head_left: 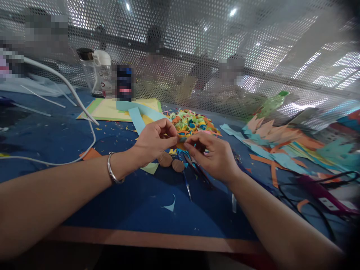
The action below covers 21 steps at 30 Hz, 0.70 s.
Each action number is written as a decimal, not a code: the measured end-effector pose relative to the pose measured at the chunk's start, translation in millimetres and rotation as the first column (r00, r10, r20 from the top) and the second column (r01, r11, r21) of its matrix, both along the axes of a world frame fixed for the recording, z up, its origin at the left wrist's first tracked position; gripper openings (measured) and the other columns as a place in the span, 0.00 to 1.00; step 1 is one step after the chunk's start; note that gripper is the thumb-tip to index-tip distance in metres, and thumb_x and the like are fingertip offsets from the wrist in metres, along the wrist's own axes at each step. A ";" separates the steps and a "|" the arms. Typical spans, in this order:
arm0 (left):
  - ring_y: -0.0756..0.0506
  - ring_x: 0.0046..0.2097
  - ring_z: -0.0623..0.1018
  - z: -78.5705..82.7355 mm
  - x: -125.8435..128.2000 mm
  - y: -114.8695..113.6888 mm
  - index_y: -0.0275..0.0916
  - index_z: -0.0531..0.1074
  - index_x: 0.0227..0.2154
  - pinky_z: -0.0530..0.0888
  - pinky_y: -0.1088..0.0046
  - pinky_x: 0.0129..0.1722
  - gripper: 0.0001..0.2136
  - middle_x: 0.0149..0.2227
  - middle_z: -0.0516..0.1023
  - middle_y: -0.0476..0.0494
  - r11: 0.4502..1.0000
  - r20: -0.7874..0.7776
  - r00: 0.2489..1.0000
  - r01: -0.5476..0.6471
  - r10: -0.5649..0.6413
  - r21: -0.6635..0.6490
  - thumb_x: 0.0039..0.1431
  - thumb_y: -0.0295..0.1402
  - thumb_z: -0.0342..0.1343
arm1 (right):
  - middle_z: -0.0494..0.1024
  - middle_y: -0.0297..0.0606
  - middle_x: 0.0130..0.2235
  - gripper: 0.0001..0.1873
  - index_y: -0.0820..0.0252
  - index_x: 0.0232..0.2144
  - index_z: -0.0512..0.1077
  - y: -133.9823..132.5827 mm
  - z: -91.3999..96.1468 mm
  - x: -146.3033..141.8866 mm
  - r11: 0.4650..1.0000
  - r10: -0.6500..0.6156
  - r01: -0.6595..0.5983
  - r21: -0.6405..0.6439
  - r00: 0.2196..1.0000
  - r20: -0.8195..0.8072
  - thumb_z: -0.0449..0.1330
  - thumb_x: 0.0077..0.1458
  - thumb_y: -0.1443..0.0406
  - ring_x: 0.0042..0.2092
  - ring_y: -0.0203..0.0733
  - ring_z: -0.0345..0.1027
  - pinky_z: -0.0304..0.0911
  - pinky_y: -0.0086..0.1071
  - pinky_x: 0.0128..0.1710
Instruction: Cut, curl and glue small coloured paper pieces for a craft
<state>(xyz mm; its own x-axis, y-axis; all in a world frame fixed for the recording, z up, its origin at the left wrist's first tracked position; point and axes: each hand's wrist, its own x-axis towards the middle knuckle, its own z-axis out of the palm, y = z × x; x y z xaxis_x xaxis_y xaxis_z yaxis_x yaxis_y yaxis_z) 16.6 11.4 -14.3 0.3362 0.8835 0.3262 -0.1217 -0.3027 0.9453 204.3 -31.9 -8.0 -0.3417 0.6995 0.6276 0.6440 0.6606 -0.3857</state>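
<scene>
Between my fingertips, above the middle of the table, is a small orange piece of paper (182, 141). My left hand (156, 140), with a silver bangle on the wrist, pinches its left side. My right hand (212, 153) pinches the other side with thumb and forefinger. Just behind the hands lies a heap of small curled paper pieces (194, 122) in many colours. Below them on the table are two round brown discs (165, 159), a thin blue pen-like tool (187, 185) and dark-handled scissors (202, 173), partly hidden by my right hand.
Yellow and green paper sheets (104, 109) and a light blue strip (136, 120) lie at the back left, near clear bottles (97, 75). Cut coloured paper (281, 144) and a purple power strip (317, 195) with black cables are on the right. A white cable (60, 73) arches at left. A perforated metal screen (180, 52) stands behind.
</scene>
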 end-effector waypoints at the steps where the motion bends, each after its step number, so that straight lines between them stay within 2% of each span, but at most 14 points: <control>1: 0.54 0.26 0.73 0.1 0.3 0.1 0.36 0.67 0.27 0.72 0.76 0.28 0.09 0.25 0.71 0.52 1.000 0.006 1.000 -0.001 0.001 0.000 0.49 0.26 0.64 | 0.73 0.31 0.28 0.03 0.59 0.33 0.73 -0.1 0.0 -0.1 1.000 -0.016 0.016 -0.004 1.000 -0.012 0.60 0.60 0.66 0.26 0.31 0.63 0.60 0.27 0.26; 5: 0.54 0.26 0.74 0.1 1.0 0.4 0.36 0.67 0.26 0.73 0.75 0.29 0.09 0.25 0.71 0.52 1.000 0.022 1.000 0.001 0.000 -0.004 0.49 0.26 0.64 | 0.74 0.32 0.28 0.04 0.60 0.34 0.73 -0.5 -1.0 0.0 0.998 -0.058 0.056 -0.038 0.997 -0.051 0.60 0.59 0.65 0.26 0.31 0.64 0.61 0.26 0.24; 21: 0.55 0.26 0.71 -0.6 0.0 0.4 0.36 0.67 0.26 0.70 0.77 0.28 0.08 0.26 0.71 0.52 0.999 0.055 0.998 -0.025 0.023 0.040 0.48 0.24 0.62 | 0.75 0.32 0.30 0.03 0.58 0.36 0.72 0.4 -3.2 -1.1 0.996 -0.058 0.048 -0.081 0.991 -0.122 0.61 0.58 0.65 0.27 0.32 0.68 0.64 0.27 0.26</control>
